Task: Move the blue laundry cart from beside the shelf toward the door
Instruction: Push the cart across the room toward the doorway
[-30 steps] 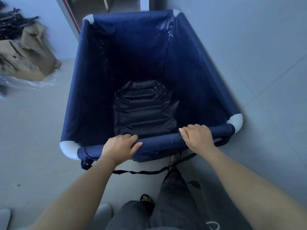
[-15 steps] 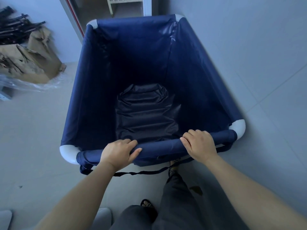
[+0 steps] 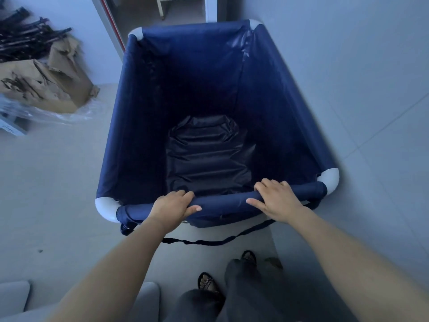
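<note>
The blue laundry cart (image 3: 139,117) fills the middle of the view: dark blue fabric walls, white corner joints, a black wrinkled bottom, nothing inside. My left hand (image 3: 173,206) grips the near fabric-covered rail left of centre. My right hand (image 3: 277,201) lies over the same rail further right, fingers curled on top, thumb pointing left. The cart's far end points at the doorway (image 3: 183,10), whose frame shows a red strip. A loose blue strap (image 3: 218,240) hangs under the near rail.
A wall (image 3: 348,77) runs close along the cart's right side. Torn cardboard boxes (image 3: 48,87), black rods and clear plastic lie at the left. A pale cushion edge (image 3: 146,298) sits at bottom left. My legs and sandalled feet (image 3: 206,281) stand behind the cart.
The cart has rolled forward toward the doorway, and more of the doorway shows beyond its far rim. Both hands stay on the near rail; my right thumb has spread out.
</note>
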A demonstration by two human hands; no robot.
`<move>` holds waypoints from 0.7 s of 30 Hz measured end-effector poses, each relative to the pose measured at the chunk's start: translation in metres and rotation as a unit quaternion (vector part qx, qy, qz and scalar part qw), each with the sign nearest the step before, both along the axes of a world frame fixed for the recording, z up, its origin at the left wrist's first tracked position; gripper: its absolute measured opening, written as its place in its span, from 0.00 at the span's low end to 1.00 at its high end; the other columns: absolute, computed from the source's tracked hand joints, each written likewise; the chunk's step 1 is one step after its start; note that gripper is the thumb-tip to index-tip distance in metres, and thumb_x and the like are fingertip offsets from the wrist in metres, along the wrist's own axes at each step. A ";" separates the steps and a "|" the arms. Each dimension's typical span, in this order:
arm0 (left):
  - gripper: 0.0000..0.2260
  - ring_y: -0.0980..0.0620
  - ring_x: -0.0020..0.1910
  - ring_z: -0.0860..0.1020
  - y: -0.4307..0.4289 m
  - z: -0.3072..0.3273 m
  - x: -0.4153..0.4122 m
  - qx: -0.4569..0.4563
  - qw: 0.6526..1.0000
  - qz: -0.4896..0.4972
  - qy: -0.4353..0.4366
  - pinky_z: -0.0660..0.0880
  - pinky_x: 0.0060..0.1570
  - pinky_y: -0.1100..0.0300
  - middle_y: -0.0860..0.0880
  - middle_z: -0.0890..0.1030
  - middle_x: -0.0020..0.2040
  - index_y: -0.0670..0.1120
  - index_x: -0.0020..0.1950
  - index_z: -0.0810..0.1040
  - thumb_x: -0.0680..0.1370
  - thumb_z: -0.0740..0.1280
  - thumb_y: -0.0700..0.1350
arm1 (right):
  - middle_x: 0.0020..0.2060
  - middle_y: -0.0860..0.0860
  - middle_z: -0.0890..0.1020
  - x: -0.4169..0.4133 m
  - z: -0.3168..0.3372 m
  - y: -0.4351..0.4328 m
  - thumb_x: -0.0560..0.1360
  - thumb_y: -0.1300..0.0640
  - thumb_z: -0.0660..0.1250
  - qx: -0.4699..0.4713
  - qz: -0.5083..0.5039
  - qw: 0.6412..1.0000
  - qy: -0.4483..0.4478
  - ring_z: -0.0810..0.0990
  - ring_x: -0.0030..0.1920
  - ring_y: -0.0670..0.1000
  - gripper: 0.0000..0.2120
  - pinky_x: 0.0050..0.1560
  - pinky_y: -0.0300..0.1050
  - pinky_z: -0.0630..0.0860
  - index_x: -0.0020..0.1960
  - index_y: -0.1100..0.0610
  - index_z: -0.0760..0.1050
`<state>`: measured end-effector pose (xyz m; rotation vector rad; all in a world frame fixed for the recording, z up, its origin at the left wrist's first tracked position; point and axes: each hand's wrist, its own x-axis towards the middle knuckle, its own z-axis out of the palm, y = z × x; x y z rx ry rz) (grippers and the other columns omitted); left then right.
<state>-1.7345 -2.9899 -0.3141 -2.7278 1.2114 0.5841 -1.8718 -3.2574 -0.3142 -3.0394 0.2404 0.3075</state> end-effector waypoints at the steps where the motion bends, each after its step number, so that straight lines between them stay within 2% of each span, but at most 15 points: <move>1: 0.21 0.48 0.52 0.74 -0.001 0.001 -0.002 0.008 1.000 0.010 -0.001 0.71 0.47 0.54 0.49 0.75 0.54 0.50 0.60 0.67 0.78 0.49 0.63 | 0.47 0.49 0.74 0.000 0.001 -0.001 0.72 0.31 0.43 0.002 0.005 1.000 0.010 0.74 0.47 0.52 0.30 0.50 0.50 0.67 0.52 0.53 0.69; 4: 0.22 0.48 0.53 0.74 -0.001 0.003 -0.006 0.017 0.999 0.033 -0.005 0.71 0.50 0.53 0.49 0.75 0.55 0.50 0.62 0.67 0.78 0.48 0.64 | 0.49 0.50 0.74 0.000 0.003 -0.002 0.73 0.31 0.47 0.002 0.023 0.999 0.037 0.74 0.48 0.53 0.28 0.51 0.51 0.67 0.54 0.54 0.68; 7: 0.22 0.49 0.52 0.74 0.000 0.002 -0.014 0.011 0.998 0.047 -0.033 0.70 0.49 0.55 0.50 0.76 0.54 0.50 0.60 0.68 0.78 0.48 0.64 | 0.51 0.52 0.74 0.001 0.005 -0.004 0.74 0.32 0.48 0.008 0.049 0.997 0.059 0.74 0.49 0.54 0.28 0.51 0.51 0.68 0.56 0.55 0.67; 11: 0.22 0.51 0.55 0.73 -0.006 0.003 -0.023 -0.046 0.996 0.039 -0.062 0.69 0.54 0.55 0.53 0.74 0.57 0.51 0.63 0.68 0.78 0.49 0.63 | 0.53 0.52 0.74 0.002 0.007 -0.021 0.75 0.33 0.51 0.016 0.118 0.990 0.078 0.75 0.49 0.54 0.28 0.45 0.48 0.69 0.59 0.55 0.66; 14: 0.23 0.51 0.57 0.73 -0.015 0.003 -0.029 -0.052 0.997 0.018 -0.045 0.68 0.57 0.55 0.53 0.74 0.60 0.51 0.66 0.67 0.79 0.50 0.63 | 0.50 0.51 0.75 0.003 0.005 -0.035 0.74 0.32 0.52 -0.008 0.143 0.987 0.071 0.76 0.46 0.53 0.27 0.39 0.46 0.69 0.55 0.55 0.66; 17: 0.22 0.49 0.55 0.75 -0.024 0.002 -0.032 -0.049 0.996 0.062 -0.052 0.69 0.54 0.54 0.52 0.77 0.56 0.51 0.61 0.70 0.78 0.49 0.63 | 0.45 0.51 0.76 0.003 0.000 -0.036 0.73 0.32 0.52 -0.021 0.145 0.988 0.056 0.76 0.41 0.52 0.26 0.34 0.46 0.67 0.50 0.56 0.66; 21: 0.21 0.48 0.51 0.76 -0.027 -0.001 -0.038 -0.057 0.992 0.093 -0.056 0.69 0.51 0.52 0.52 0.78 0.52 0.52 0.57 0.72 0.78 0.47 0.62 | 0.44 0.51 0.76 0.002 -0.005 -0.037 0.73 0.32 0.52 -0.025 0.155 0.987 0.042 0.76 0.40 0.51 0.26 0.33 0.45 0.66 0.49 0.56 0.65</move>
